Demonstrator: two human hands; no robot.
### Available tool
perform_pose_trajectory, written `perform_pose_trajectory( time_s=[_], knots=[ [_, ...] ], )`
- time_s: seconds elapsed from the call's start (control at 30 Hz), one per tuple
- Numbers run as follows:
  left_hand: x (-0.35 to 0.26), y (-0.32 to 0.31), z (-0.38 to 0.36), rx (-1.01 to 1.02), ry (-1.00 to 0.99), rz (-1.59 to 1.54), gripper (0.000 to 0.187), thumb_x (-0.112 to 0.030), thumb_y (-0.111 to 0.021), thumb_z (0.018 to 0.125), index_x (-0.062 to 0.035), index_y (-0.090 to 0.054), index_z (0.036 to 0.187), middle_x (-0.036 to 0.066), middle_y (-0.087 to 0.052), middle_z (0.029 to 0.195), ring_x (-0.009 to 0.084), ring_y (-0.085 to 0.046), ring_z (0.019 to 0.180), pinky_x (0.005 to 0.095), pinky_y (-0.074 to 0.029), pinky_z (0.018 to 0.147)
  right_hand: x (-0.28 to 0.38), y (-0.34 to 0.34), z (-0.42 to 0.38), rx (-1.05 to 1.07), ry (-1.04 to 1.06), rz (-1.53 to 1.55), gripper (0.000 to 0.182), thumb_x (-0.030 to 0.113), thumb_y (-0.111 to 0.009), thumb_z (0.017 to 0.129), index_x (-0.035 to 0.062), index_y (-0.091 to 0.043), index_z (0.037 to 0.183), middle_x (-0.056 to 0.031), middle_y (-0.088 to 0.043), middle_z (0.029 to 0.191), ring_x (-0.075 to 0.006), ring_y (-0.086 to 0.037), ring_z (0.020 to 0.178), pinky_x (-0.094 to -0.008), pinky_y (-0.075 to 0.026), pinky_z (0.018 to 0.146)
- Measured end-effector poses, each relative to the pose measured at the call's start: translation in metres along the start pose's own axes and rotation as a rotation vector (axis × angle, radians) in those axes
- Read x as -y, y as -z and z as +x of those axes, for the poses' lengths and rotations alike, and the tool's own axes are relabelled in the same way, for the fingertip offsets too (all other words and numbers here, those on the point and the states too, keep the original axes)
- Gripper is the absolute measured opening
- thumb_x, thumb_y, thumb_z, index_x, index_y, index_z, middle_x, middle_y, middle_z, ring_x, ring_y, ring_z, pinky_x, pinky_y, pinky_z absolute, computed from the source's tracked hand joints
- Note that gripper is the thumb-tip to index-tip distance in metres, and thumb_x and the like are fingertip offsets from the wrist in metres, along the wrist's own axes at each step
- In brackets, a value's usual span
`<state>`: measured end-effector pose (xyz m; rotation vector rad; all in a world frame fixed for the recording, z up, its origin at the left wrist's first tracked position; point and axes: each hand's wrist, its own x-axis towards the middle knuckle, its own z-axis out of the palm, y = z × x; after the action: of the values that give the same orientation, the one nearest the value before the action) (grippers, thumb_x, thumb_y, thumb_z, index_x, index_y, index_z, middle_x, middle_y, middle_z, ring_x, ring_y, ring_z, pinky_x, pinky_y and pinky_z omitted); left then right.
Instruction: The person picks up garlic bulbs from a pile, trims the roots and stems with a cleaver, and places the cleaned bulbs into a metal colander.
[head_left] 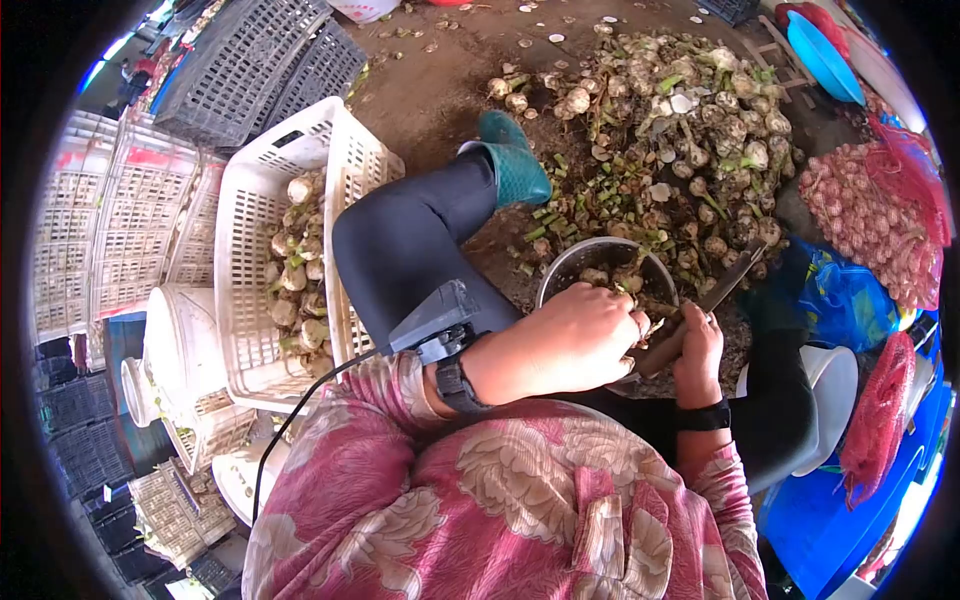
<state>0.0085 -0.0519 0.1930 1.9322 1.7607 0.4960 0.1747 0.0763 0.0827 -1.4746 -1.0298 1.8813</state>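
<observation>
My left hand is over the near rim of a round metal pot, its fingers curled around a vegetable that they mostly hide. Only a pale, leafy bit shows at the fingertips. Close beside it on the right, my right hand is closed around a long knife, which slants up and to the right. Inside the pot lie several pale, round vegetables with green stalk ends. Beyond the pot spreads a big heap of the same soil-stained round vegetables, with cut green trimmings at its near side.
To my left stands a white plastic crate with vegetables inside. Black crates and a white bucket are further left. On the right are a full red net bag, a blue plastic bag and a blue basin.
</observation>
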Motion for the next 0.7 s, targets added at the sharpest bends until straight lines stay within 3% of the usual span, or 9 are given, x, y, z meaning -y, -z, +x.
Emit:
perform_pose_trajectory(
  time_s=[0.37, 0.47, 0.57, 0.7],
  knots=[
    [-0.0022, -0.0036, -0.0008, -0.019, -0.007, 0.051, 0.031, -0.022, -0.057, 0.073, -0.0004, -0.053, 0.095, 0.013, -0.055, 0.077, 0.0285, -0.058, 0.074, 0.0395, -0.045, 0.067, -0.0032, 0.0039, -0.0021, 0.025, 0.001, -0.013, 0.015, 0.015, -0.057, 0.079, 0.0025, -0.055, 0.087, 0.0021, -0.051, 0.069, -0.0082, -0.045, 0.061, -0.0231, -0.036, 0.055],
    [-0.0035, -0.0024, -0.0003, -0.006, -0.001, 0.045, 0.031, -0.021, -0.057, 0.073, -0.0004, -0.053, 0.095, 0.013, -0.055, 0.077, 0.0285, -0.058, 0.074, 0.0394, -0.045, 0.067, -0.002, 0.002, -0.0038, 0.033, 0.027, -0.052, 0.011, 0.015, -0.054, 0.081, 0.0045, -0.052, 0.083, -0.0042, -0.053, 0.069, -0.0152, -0.051, 0.059, -0.0284, -0.044, 0.053],
    [-0.0041, -0.0027, -0.0016, -0.017, -0.004, 0.047, 0.031, -0.021, -0.057, 0.073, -0.0004, -0.052, 0.095, 0.013, -0.055, 0.077, 0.0284, -0.058, 0.074, 0.0393, -0.045, 0.067, -0.0089, 0.0036, 0.0001, 0.033, 0.054, -0.029, 0.01, 0.015, -0.054, 0.081, 0.0045, -0.052, 0.083, -0.0038, -0.053, 0.069, -0.015, -0.051, 0.059, -0.0281, -0.043, 0.053],
    [-0.0042, -0.0023, -0.0017, -0.021, -0.015, 0.056, 0.031, -0.021, -0.057, 0.073, -0.0004, -0.052, 0.095, 0.013, -0.055, 0.076, 0.0281, -0.058, 0.074, 0.0391, -0.045, 0.067, -0.0055, 0.0056, -0.003, 0.059, 0.01, -0.049, 0.018, 0.013, -0.056, 0.08, 0.0009, -0.054, 0.092, 0.0007, -0.053, 0.077, -0.009, -0.048, 0.068, -0.0223, -0.038, 0.063]
  ],
)
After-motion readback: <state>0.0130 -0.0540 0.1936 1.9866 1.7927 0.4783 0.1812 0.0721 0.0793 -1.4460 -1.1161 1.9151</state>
